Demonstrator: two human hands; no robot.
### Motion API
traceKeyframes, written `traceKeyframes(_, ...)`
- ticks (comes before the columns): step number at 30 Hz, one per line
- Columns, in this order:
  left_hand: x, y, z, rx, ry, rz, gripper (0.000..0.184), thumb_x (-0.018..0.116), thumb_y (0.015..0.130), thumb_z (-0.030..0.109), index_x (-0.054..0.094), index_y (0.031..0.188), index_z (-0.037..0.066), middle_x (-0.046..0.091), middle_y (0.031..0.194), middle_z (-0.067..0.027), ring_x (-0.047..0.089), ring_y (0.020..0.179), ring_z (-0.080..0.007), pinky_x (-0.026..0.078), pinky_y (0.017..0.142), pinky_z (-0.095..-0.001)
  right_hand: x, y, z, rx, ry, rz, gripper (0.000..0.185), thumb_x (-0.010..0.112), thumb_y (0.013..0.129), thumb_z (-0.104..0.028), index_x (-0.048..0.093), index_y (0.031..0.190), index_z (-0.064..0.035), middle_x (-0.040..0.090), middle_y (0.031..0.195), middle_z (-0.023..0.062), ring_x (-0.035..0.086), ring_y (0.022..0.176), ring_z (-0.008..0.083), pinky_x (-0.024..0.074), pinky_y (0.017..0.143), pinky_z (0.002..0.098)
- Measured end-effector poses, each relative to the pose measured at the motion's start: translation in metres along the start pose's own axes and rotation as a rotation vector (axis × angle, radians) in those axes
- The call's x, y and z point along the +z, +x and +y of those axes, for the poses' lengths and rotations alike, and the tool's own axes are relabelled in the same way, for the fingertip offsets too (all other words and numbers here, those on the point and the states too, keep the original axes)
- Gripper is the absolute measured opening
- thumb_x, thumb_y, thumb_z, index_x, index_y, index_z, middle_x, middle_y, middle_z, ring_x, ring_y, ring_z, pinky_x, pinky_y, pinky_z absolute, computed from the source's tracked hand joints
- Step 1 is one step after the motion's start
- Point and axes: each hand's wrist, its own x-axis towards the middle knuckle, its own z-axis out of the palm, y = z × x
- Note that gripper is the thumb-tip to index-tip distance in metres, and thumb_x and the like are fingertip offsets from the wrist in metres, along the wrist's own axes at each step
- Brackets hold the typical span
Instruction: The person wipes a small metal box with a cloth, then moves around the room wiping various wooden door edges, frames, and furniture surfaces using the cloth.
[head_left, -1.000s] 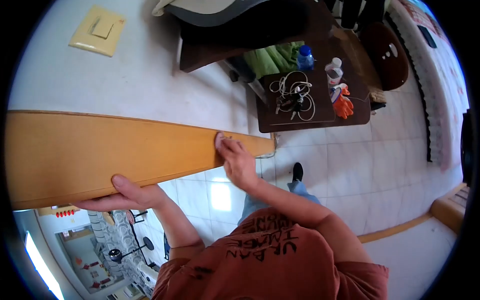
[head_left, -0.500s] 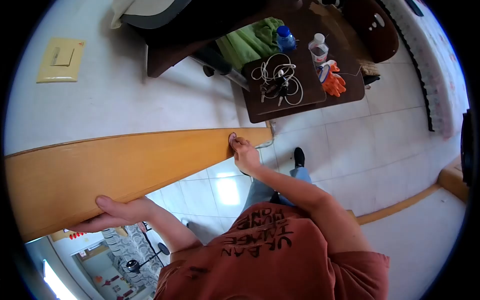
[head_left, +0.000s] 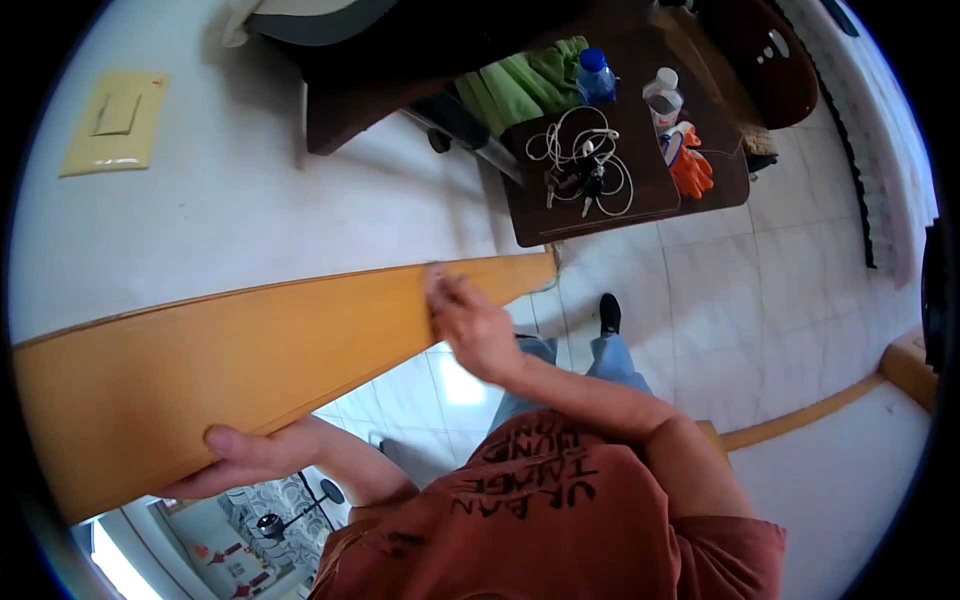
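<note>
A smooth yellow-brown wooden door frame point(head_left: 250, 345) runs from the lower left, narrowing toward the floor near the table. My left hand point(head_left: 255, 457) grips its near edge, thumb flat on the wooden face and fingers tucked behind, mostly hidden. Farther along, my right hand point(head_left: 478, 332) is closed, with its fingertips against the wood. Something thin and greyish point(head_left: 434, 285) shows at those fingertips, but blur hides what it is.
A dark brown table point(head_left: 640, 190) carries white cables point(head_left: 620, 165), a blue-capped bottle point(head_left: 597, 80), a white-capped bottle point(head_left: 664, 98), orange gloves point(head_left: 692, 172) and green cloth point(head_left: 530, 80). A light switch point(head_left: 117, 120) is on the white wall. Tiled floor point(head_left: 705, 290) lies below.
My right hand has slid up along the wooden frame, away from the floor end and toward my left hand. My left hand keeps its hold on the edge. The view has shifted slightly.
</note>
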Motion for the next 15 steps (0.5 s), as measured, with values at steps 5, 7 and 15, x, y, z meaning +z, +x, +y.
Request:
traceKeyframes(5,0.005,-0.009,0.0,-0.075,-0.072,0.072,0.076,0.054,0.1,0.029,0.013,0.158,0.002,0.031,0.156,-0.023,0.041,0.141,-0.0348,0.04,0.113,-0.047,-0.01,-0.001,-0.006,0.157,0.016,-0.1,0.064,0.062,0.077,0.003,0.054,0.139,-0.0045,0.056,0.134,0.0177,0.061,0.112,0.0384,0.0538,0.093,0.0423)
traceKeyframes(7,0.018,-0.017,0.011,-0.125,0.013,0.081,0.073,0.049,0.103,0.032,0.012,0.158,0.001,0.029,0.157,-0.0229,0.038,0.142,-0.0347,0.038,0.114,-0.0478,0.008,-0.032,0.07,0.574,0.01,-0.155,0.078,0.061,0.078,0.002,0.041,0.152,-0.01,0.058,0.133,0.015,0.063,0.111,0.0374,0.0578,0.082,0.0431)
traceKeyframes(15,0.018,-0.017,0.009,-0.005,0.085,0.117,0.07,0.053,0.099,0.039,0.027,0.152,0.001,0.037,0.151,-0.0186,0.044,0.136,-0.0345,0.04,0.111,-0.0484,0.068,-0.096,0.245,0.991,-0.185,-0.222,0.048,0.049,0.087,-0.009,0.059,0.133,-0.0155,0.061,0.133,0.0099,0.061,0.117,0.035,0.0547,0.091,0.0452)
